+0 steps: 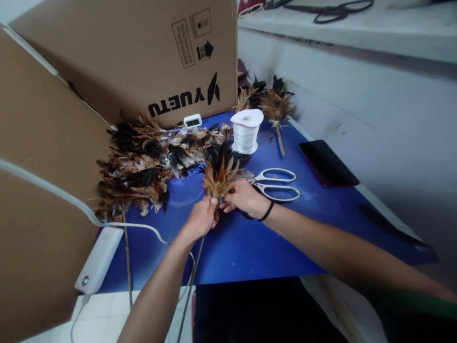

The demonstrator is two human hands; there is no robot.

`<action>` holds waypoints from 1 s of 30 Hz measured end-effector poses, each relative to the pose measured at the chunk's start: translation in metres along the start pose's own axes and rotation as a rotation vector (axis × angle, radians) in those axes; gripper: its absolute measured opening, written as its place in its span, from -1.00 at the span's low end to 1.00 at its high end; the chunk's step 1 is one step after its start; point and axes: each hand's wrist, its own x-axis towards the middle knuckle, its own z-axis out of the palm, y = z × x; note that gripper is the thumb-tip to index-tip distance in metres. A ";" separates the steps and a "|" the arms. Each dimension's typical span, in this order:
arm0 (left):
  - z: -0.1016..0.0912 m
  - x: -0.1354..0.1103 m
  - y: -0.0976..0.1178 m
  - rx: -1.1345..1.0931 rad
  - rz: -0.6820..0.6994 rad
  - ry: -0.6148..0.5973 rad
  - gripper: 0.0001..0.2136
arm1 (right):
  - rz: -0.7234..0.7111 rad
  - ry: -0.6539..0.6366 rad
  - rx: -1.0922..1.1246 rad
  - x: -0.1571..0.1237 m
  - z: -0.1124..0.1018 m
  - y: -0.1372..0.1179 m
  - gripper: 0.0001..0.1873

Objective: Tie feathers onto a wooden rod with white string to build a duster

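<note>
A feather duster (222,166), with brown and black feathers fanned out away from me, is held over the middle of the blue table. My left hand (204,215) is closed round its base, where the thin stick (200,247) runs down toward me. The fingers of my right hand (244,197) pinch at the lowest feathers on the right side, close to my left thumb. What lies exactly between those fingertips is too small to make out. Scissors (276,185) with silver handles lie just right of my right hand, their blades partly hidden. Behind the duster stands a white spool (247,131) of cord.
Bundles of feathers (143,166) cover the table's left side; more feather dusters (276,107) lie at the back. A phone (328,163) rests on the right. A large carton (143,57) stands behind. A white power strip (99,259) and cable are at front left. Black scissors (335,10) lie on the ledge.
</note>
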 end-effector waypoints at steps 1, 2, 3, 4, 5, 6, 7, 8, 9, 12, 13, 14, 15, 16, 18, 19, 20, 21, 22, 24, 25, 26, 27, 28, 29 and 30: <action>0.000 0.000 0.000 -0.001 -0.001 0.003 -0.60 | 0.002 -0.001 0.006 0.000 0.000 0.000 -0.86; 0.001 0.001 0.001 -0.007 -0.004 0.003 -0.59 | 0.004 0.001 0.013 0.000 0.000 0.000 -0.85; 0.001 0.002 0.001 -0.016 -0.007 0.003 -0.59 | 0.006 0.004 0.020 0.000 0.000 0.000 -0.84; 0.002 0.002 0.000 -0.027 -0.011 -0.002 -0.58 | 0.009 0.006 0.029 0.000 0.000 0.001 -0.84; 0.002 0.003 0.000 -0.039 -0.015 -0.007 -0.58 | 0.010 0.007 0.040 0.000 0.000 0.001 -0.83; 0.002 0.003 -0.001 -0.053 -0.018 -0.012 -0.57 | 0.009 0.007 0.053 0.000 0.000 0.001 -0.83; 0.002 0.004 -0.001 -0.069 -0.021 -0.018 -0.56 | 0.008 0.006 0.067 0.000 0.000 0.001 -0.83; 0.002 0.004 -0.002 -0.087 -0.023 -0.024 -0.55 | 0.005 0.004 0.080 0.000 0.000 0.002 -0.83; 0.002 0.004 -0.002 -0.105 -0.026 -0.029 -0.55 | 0.004 0.002 0.092 0.000 -0.001 0.002 -0.84; 0.002 0.003 -0.001 -0.161 -0.047 -0.040 -0.55 | 0.006 0.003 0.127 -0.001 -0.001 0.002 -0.82; 0.001 0.003 0.000 -0.181 -0.060 -0.045 -0.55 | 0.007 0.002 0.139 -0.001 -0.001 0.002 -0.81; 0.001 0.002 0.002 -0.205 -0.075 -0.051 -0.56 | 0.008 0.000 0.150 -0.002 -0.001 0.001 -0.80; 0.001 0.001 0.003 -0.236 -0.091 -0.061 -0.56 | 0.010 -0.004 0.159 -0.002 -0.001 0.001 -0.80; 0.001 0.001 0.005 -0.275 -0.107 -0.074 -0.56 | 0.013 -0.010 0.165 -0.002 -0.001 0.000 -0.80; 0.002 0.000 0.007 -0.368 -0.133 -0.102 -0.57 | 0.018 -0.017 0.173 -0.003 -0.001 -0.001 -0.80; 0.003 0.000 0.008 -0.410 -0.142 -0.112 -0.58 | 0.019 -0.018 0.175 -0.003 0.000 -0.001 -0.80; 0.003 0.000 0.008 -0.442 -0.149 -0.115 -0.58 | 0.017 -0.017 0.175 -0.002 0.000 -0.001 -0.80; 0.004 0.000 0.009 -0.464 -0.154 -0.115 -0.58 | 0.013 -0.008 0.173 -0.002 0.000 -0.001 -0.80; 0.005 0.000 0.009 -0.479 -0.156 -0.109 -0.58 | 0.008 0.005 0.168 -0.001 0.000 0.000 -0.80; 0.006 -0.001 0.009 -0.506 -0.155 -0.093 -0.58 | -0.007 0.032 0.164 0.000 0.000 0.001 -0.80; 0.006 -0.001 0.009 -0.521 -0.151 -0.088 -0.58 | -0.017 0.038 0.170 0.000 0.000 0.001 -0.81; 0.006 -0.001 0.009 -0.538 -0.148 -0.087 -0.58 | -0.029 0.036 0.184 0.000 -0.001 0.002 -0.81; 0.006 -0.002 0.008 -0.556 -0.146 -0.087 -0.57 | -0.039 0.026 0.205 0.000 -0.001 0.002 -0.81; 0.005 -0.002 0.008 -0.574 -0.144 -0.083 -0.57 | -0.044 0.011 0.229 -0.001 -0.001 0.002 -0.81; 0.005 -0.002 0.007 -0.593 -0.141 -0.079 -0.57 | -0.044 -0.004 0.251 -0.002 -0.001 0.002 -0.80; 0.004 -0.003 0.006 -0.611 -0.138 -0.072 -0.57 | -0.038 -0.020 0.270 -0.004 -0.001 0.002 -0.78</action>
